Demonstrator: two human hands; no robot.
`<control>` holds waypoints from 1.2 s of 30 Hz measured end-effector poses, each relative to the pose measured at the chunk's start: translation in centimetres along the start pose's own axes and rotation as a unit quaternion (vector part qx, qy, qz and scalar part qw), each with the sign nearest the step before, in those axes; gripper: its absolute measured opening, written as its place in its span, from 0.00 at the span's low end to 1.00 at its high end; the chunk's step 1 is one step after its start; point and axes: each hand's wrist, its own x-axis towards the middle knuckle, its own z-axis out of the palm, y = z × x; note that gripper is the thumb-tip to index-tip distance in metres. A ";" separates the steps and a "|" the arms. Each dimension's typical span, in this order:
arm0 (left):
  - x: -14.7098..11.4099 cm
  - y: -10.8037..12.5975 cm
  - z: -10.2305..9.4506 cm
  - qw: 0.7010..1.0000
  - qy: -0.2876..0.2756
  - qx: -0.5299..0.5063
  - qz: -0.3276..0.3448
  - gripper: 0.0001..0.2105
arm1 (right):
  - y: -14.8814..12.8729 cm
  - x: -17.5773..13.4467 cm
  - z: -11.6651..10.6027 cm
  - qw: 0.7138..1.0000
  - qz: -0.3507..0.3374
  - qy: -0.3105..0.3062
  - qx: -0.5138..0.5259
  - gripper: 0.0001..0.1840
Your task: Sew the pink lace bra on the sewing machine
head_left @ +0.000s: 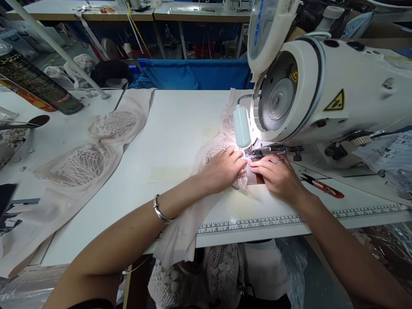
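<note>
My left hand lies flat on a pale pink lace garment piece, pressing it to the white table just left of the needle. My right hand rests on the same fabric directly in front of the presser foot, fingertips pinching its edge. Both hands meet under the small work lamp of the white sewing machine. The fabric trails off the table's front edge toward my lap. A silver bangle sits on my left wrist.
Another pink lace piece is spread at the left of the table. Red-handled thread snips lie right of my right hand. A printed ruler runs along the front edge. A dark spray can lies far left.
</note>
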 end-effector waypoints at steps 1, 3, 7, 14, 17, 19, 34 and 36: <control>0.0 0.0 0.1 1.000 0.005 0.001 -0.003 0.19 | 0.0 0.0 0.0 1.000 -0.003 0.010 0.007 0.12; 0.0 -0.1 0.2 1.000 0.015 0.008 -0.004 0.18 | 0.1 0.0 0.1 1.000 -0.003 0.024 0.017 0.11; -0.1 -0.2 0.3 0.999 0.030 0.021 0.001 0.15 | 0.2 0.0 0.2 1.000 -0.001 0.017 0.014 0.11; -0.4 -0.1 0.6 0.998 0.057 0.022 -0.027 0.13 | 0.0 -0.1 0.2 1.000 -0.008 0.017 0.011 0.11; -0.4 0.0 0.7 0.997 0.059 0.028 -0.036 0.13 | 0.0 0.0 0.3 1.000 -0.003 0.025 0.007 0.11; -0.4 0.0 0.6 0.998 0.058 0.030 -0.009 0.13 | -0.1 0.1 0.2 1.000 0.003 0.024 0.000 0.11; -0.5 -0.3 0.5 0.997 0.065 0.013 -0.040 0.13 | 0.3 -0.1 0.2 0.999 -0.006 0.041 0.013 0.16; -0.4 -0.1 0.3 0.996 0.077 0.047 -0.028 0.15 | 0.3 -0.1 0.4 0.999 -0.002 0.042 0.009 0.16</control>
